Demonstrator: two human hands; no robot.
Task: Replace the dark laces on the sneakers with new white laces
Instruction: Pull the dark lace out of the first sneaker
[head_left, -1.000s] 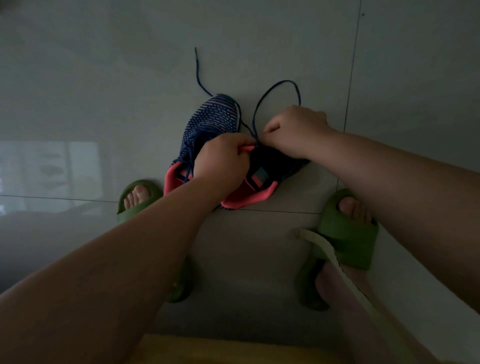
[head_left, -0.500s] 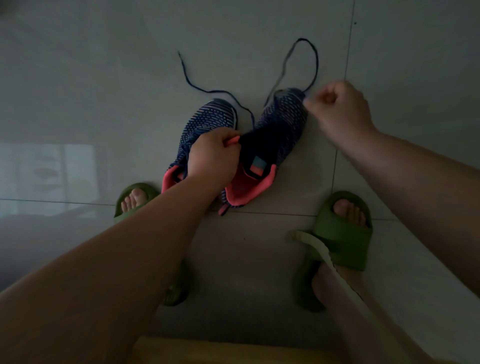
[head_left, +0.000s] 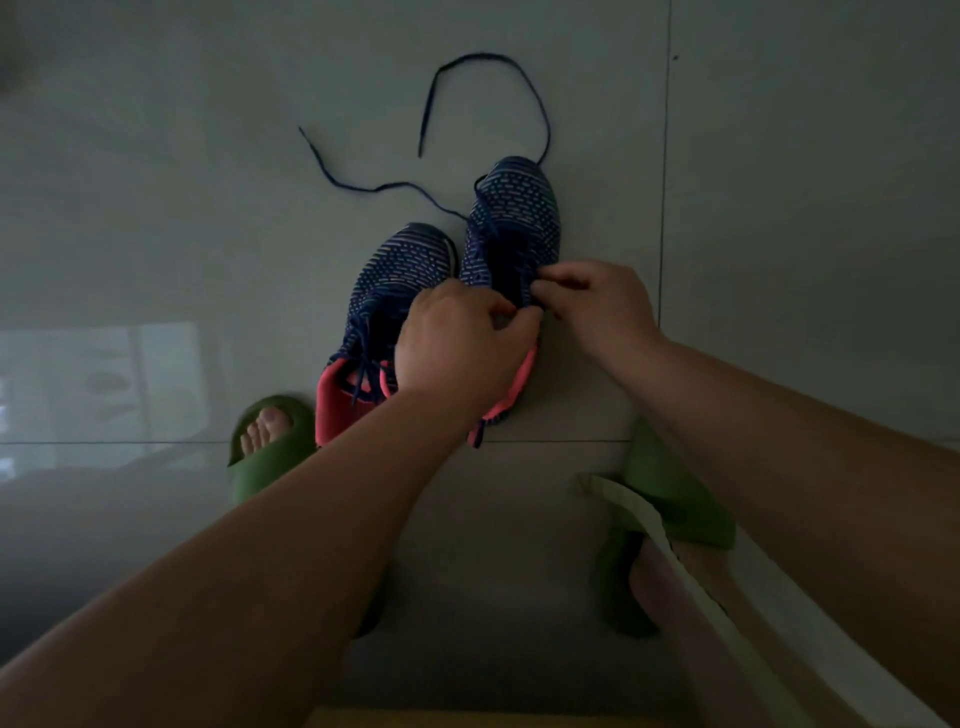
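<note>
Lying side by side on the grey tiled floor (head_left: 156, 234), toes pointing away from the person, are two dark blue knit sneakers with pink lining. The right sneaker (head_left: 514, 223) is sitting a little farther forward than the left sneaker (head_left: 400, 275), and they are touching along their inner sides. The left hand (head_left: 457, 343) is resting over the opening of the right sneaker, its fingers curled and pinching at the lace area. The right hand (head_left: 597, 306) is meeting it there, fingers also curled in a narrow pinch on the dark lace (head_left: 519, 104). Both loose ends of this lace are trailing on the floor beyond the toes. The left sneaker is keeping its own dark lacing. Green slippers (head_left: 270, 457) are showing on both feet near the heels
</note>
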